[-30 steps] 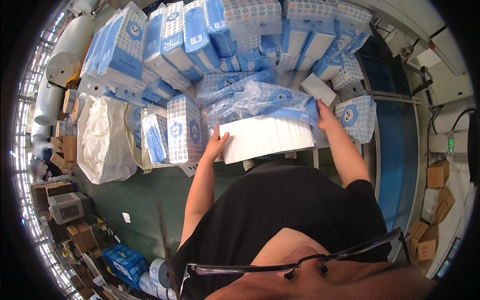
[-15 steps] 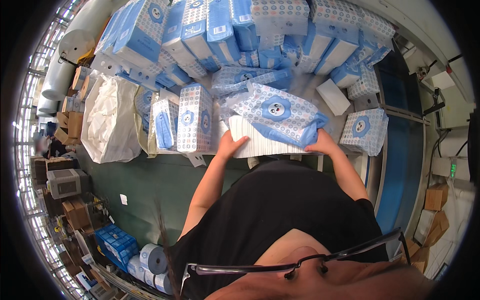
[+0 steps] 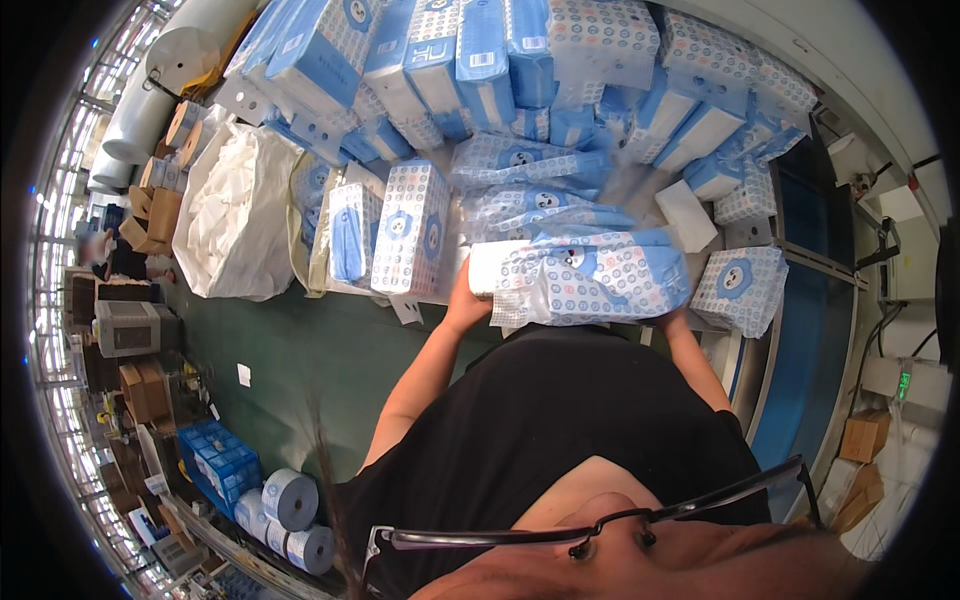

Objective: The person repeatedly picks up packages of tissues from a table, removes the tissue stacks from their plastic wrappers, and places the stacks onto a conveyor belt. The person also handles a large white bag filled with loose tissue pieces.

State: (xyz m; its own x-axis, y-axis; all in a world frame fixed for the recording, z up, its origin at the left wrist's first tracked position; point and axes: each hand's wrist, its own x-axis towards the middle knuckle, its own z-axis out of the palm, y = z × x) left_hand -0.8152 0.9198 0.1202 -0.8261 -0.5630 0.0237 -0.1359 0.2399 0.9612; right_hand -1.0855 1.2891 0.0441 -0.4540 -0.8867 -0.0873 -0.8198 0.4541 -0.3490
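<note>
A white stack of tissues (image 3: 488, 268) lies in front of me, its left end sticking out of a printed blue-and-white plastic bag (image 3: 620, 285) that covers the rest. My left hand (image 3: 466, 300) grips the stack's bare left end, its fingertips hidden behind it. At the bag's blue right end is my right hand (image 3: 674, 321), closed on it from below, most of its fingers out of sight. Just beyond lie flat, unfilled tissue bags (image 3: 545, 205). A filled tissue pack (image 3: 412, 225) stands upright to the left, and another pack (image 3: 738, 290) sits to the right.
Rows of filled packs (image 3: 485, 60) are piled along the back of the table. A white block of tissues (image 3: 687, 215) lies at the right. A big white sack (image 3: 235, 215) stands left. Beyond the table's right end runs a blue conveyor (image 3: 800, 330). Film rolls (image 3: 290, 500) lie lower left.
The bag has come down over the tissue stack, whose side was bare before and now shows only at the left end. The pack has turned and moved nearer my body; my right hand went lower.
</note>
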